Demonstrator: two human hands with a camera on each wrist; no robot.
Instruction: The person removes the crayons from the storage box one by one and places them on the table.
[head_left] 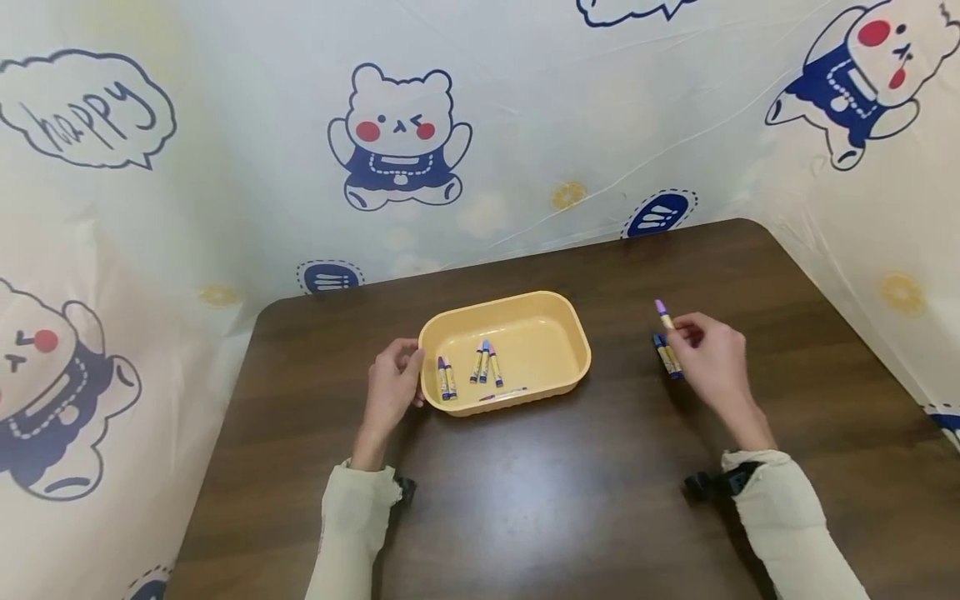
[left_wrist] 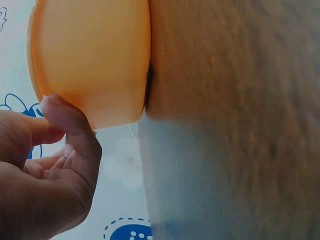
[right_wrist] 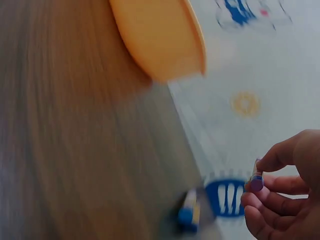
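A yellow plastic tray (head_left: 517,392) stands on the brown table with several crayons (head_left: 483,362) lying in it, some purple- or blue-tipped. My left hand (head_left: 393,375) grips the tray's left end, thumb and finger at its rim; the left wrist view shows this hand (left_wrist: 65,165) at the tray's corner (left_wrist: 100,60). On the right, my right hand (head_left: 712,358) pinches a purple-tipped crayon (head_left: 663,315) above the table. Below it lies a small group of blue-ended crayons (head_left: 666,357). In the right wrist view the held crayon (right_wrist: 257,181) points its end toward the camera.
The wooden table (head_left: 510,508) has rounded far corners. A pale curtain (head_left: 525,150) printed with cartoon bears hangs right behind it and along both sides. Each wrist carries a black strap mount (head_left: 720,483).
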